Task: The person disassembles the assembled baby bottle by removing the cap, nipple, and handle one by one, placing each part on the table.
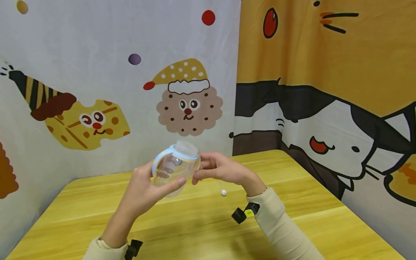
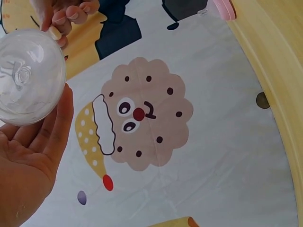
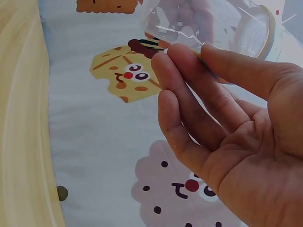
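A clear baby bottle (image 1: 175,173) with a pale blue handle ring (image 1: 159,159) is held tilted above the table, its frosted top (image 1: 186,147) pointing up. My left hand (image 1: 144,191) grips the bottle from the left, thumb across its front and fingers behind. On the other side my right hand (image 1: 224,169) pinches the handle between thumb and fingertips, which the right wrist view shows close up. The left wrist view looks at the rounded bottom of the bottle (image 2: 31,78), with the right fingers (image 2: 64,19) beyond it.
A yellow wood-grain table (image 1: 195,224) lies below both hands. Near the right hand a small white ball (image 1: 223,192) shows with a thin line above it. Cartoon-printed curtains (image 1: 97,54) stand behind the table. A pink object (image 2: 223,8) shows at the table edge in the left wrist view.
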Tool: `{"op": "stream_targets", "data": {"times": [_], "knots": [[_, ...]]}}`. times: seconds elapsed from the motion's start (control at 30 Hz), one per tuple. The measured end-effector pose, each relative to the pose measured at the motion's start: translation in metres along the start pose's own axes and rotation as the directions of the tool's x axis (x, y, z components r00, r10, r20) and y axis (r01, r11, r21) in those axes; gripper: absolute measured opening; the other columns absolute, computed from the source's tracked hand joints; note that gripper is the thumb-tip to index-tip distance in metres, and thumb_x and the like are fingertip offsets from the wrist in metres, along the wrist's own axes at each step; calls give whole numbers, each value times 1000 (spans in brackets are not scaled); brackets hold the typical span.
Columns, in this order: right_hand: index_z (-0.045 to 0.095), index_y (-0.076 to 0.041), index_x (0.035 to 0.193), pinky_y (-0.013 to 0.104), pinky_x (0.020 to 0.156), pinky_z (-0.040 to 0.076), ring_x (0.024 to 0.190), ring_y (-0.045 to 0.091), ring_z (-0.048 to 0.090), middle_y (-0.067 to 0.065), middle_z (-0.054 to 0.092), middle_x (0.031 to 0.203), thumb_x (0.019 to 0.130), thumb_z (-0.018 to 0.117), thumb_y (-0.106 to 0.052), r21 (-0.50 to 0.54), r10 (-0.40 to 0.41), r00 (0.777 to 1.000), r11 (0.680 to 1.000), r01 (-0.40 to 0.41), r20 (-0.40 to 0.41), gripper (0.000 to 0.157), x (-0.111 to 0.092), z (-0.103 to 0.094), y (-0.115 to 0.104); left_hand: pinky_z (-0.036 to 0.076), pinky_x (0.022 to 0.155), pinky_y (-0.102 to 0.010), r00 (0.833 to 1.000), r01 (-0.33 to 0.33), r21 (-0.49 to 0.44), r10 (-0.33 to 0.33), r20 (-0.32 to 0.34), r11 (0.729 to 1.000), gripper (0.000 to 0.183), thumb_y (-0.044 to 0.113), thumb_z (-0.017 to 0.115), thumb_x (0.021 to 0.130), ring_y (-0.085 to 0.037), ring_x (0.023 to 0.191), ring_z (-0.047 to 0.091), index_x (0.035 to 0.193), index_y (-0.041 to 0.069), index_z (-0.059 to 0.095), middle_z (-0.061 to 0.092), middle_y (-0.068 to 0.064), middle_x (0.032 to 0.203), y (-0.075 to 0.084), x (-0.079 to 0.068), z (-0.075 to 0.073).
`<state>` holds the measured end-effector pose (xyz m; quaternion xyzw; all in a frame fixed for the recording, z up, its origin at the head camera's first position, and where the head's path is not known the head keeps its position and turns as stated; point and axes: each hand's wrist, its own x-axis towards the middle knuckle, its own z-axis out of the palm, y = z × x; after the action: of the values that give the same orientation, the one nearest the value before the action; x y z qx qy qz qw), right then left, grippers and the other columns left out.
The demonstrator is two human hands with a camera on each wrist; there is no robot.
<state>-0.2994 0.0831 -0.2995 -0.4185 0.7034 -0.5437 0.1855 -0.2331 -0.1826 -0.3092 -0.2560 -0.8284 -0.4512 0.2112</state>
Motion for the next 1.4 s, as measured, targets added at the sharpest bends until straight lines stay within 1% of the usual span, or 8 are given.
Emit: {"op": "stream_targets", "data": {"times": [0.1,0.2,0.27,0.47,0.6,0.8,0.97,1.4], "knots": [[58,-2,141,29,80,56,104,29,72,12,78,107,107,63,-8,-8,14,1000,1000,-14,-16,35,-2,-1,-2,62,80,-38,1000,-4,0,4,-3,1000,49,30,90,87,-15,99,73,131,17,71,79,-1,112,0,0,0],[61,-5,136,23,61,40,105,28,72,8,78,106,108,63,-13,-10,23,999,1000,-24,-46,29,-4,-2,-4,62,80,-41,1000,-10,5,10,1,1000,48,30,90,88,-15,98,73,130,18,71,79,1,111,-1,0,0],[62,-6,133,24,64,44,105,28,72,10,78,109,108,64,-13,-2,17,997,1000,-18,-70,27,-5,-4,-5,63,79,-42,1000,-9,13,9,5,1000,48,32,89,88,-15,98,73,130,19,71,79,2,110,-2,0,0],[64,-3,122,46,103,54,110,33,72,14,78,112,107,65,-13,13,-17,985,1000,19,-174,18,-9,-11,-7,62,77,-38,1000,7,52,-7,8,999,58,38,90,86,-16,98,73,136,15,69,78,-2,114,-4,0,3],[65,-3,120,50,106,53,111,33,72,13,78,106,107,66,-15,-7,-41,959,999,40,-281,18,-9,-16,-7,62,77,-38,1000,-14,63,14,1,998,61,37,90,87,-16,96,72,138,14,68,78,-3,115,-3,2,4],[66,-1,117,43,102,57,104,26,75,10,79,103,107,65,-14,-16,-35,890,999,31,-455,16,-4,-21,6,61,77,-40,1000,14,69,-15,14,997,62,40,90,87,-15,94,71,138,14,68,78,-1,114,-2,1,6],[65,1,118,36,91,58,94,17,75,7,79,99,107,65,-13,14,43,842,999,-42,-538,18,2,-21,25,61,77,-39,999,32,80,-34,31,996,63,42,89,87,-15,93,71,139,14,67,77,0,114,-2,0,9],[67,8,112,25,67,50,81,13,73,15,78,96,107,63,-14,63,260,826,962,-266,-500,23,13,-20,72,61,78,-39,998,47,93,-50,38,995,66,43,89,86,-20,95,73,139,10,67,78,-5,116,-4,2,8]]}}
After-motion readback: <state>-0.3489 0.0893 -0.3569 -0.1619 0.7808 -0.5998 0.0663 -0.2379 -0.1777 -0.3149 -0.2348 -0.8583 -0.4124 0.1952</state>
